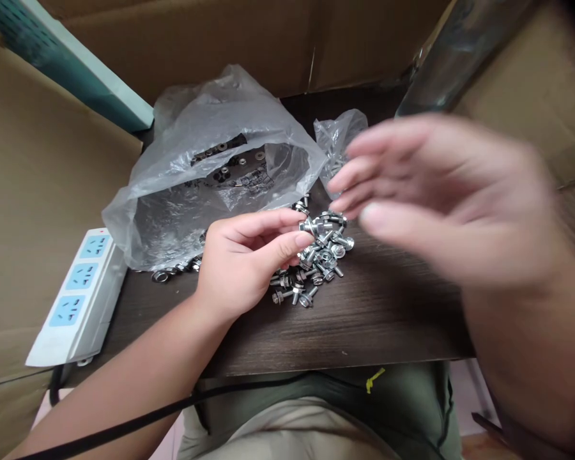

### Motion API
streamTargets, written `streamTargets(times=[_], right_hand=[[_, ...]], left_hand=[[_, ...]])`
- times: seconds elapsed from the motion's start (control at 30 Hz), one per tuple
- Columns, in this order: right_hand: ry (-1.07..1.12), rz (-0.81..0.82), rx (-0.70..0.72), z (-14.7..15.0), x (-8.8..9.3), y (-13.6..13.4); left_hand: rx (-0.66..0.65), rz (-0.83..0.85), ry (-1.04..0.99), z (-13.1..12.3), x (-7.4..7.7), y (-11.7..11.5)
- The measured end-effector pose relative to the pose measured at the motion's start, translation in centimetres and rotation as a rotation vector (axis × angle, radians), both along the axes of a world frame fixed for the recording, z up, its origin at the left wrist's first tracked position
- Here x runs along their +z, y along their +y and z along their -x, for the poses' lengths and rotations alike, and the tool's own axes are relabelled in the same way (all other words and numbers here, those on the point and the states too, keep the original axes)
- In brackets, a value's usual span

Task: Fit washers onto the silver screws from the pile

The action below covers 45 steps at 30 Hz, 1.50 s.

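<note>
From the head camera, the left hand (244, 265) pinches a bolt (308, 225) at the edge of a pile of bolts (314, 265) on a dark wooden table (378, 326), thumb and fingers together. The blurred right hand (441, 198) hovers just above the pile, fingers spread apart, near a small plastic bag (338, 144). A large plastic bag (196, 128) lies beside the pile.

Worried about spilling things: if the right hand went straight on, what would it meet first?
Probably the small clear plastic bag just ahead of the right hand's fingertips, though blur hides the depth.
</note>
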State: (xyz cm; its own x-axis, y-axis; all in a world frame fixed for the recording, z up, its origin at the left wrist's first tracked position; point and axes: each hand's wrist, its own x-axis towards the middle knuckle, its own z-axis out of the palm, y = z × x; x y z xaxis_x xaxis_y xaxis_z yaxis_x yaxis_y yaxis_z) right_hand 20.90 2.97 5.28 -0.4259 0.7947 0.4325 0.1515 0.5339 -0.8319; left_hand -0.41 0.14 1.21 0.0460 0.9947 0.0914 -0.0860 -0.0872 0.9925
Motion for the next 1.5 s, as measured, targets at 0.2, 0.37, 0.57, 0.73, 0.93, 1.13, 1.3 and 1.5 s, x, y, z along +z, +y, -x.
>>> streamTargets(times=[0.2,0.37,0.57,0.73,0.93,1.13,1.3,1.5], right_hand=[[-0.111,-0.065,0.03,2.5,-3.2,-1.3],[-0.064,-0.146,-0.082,2.6,-3.9,-1.2],[-0.023,-0.104,-0.034,2.2,-4.4,-1.1],[0.001,-0.089,0.023,2.0,-4.3,-1.0],[0.017,-0.087,0.004,2.5,-4.5,-0.8],[0.036,-0.036,-0.098,2.4,-4.9,-1.1],[0.061,-0.06,-0.021,2.1,-4.6,-1.1],[0.033,-0.074,-0.005,2.3,-4.5,-1.0]], left_hand=[[-0.018,-0.001,-0.022,-0.1,0.0,-0.1],[-0.029,-0.027,-0.004,-0.1,0.1,-0.1],[-0.022,-0.066,0.081,-0.3,0.5,-0.2],[-0.065,-0.095,0.086,-0.2,0.6,0.0],[-0.046,-0.183,0.154,-0.2,0.6,0.1],[0.018,-0.198,0.219,-0.2,0.4,0.1],[-0.002,-0.197,0.176,-0.3,0.2,0.0],[-0.014,-0.249,0.234,-0.1,-0.2,0.0]])
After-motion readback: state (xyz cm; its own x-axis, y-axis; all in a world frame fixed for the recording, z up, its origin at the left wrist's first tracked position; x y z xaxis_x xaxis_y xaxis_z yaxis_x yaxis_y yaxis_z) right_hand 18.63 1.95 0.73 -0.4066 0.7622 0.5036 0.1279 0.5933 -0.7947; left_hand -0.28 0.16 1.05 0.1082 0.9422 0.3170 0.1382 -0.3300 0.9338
